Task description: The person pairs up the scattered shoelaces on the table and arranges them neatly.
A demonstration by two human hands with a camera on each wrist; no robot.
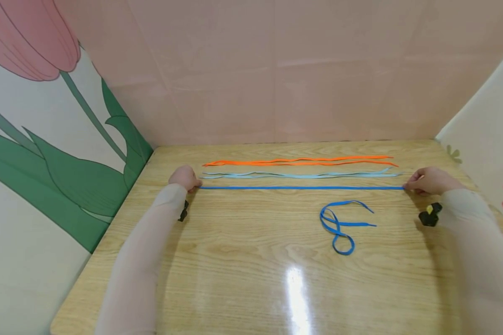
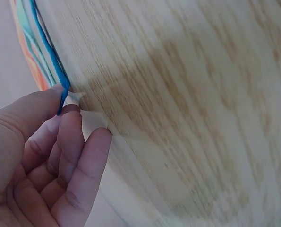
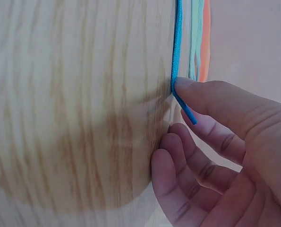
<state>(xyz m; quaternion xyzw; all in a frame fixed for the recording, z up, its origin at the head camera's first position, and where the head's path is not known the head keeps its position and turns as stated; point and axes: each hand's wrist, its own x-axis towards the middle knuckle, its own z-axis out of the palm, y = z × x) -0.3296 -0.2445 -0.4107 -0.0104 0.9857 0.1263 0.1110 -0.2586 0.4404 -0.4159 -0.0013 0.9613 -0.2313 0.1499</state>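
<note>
A blue shoelace [image 1: 302, 188] is stretched straight from left to right across the wooden table. Its left end is pinched between thumb and finger of my left hand [image 1: 184, 178]; a short tip pokes out below the thumb in the left wrist view. My right hand [image 1: 431, 181] pinches the other end, and the blue tip [image 3: 187, 112] sticks out past the thumb. Just behind it lie light blue shoelaces [image 1: 293, 176], roughly parallel. Farther back, orange shoelaces [image 1: 293, 162] run the same way. A second blue shoelace [image 1: 337, 228] lies loosely looped nearer the front, right of centre.
The wooden table [image 1: 243, 260] meets a pink wall covering [image 1: 276, 93] at the back. A tulip-printed panel [image 1: 67, 153] borders the left side, and a white flowered panel [image 1: 490, 135] the right. Light glares off the tabletop near the front.
</note>
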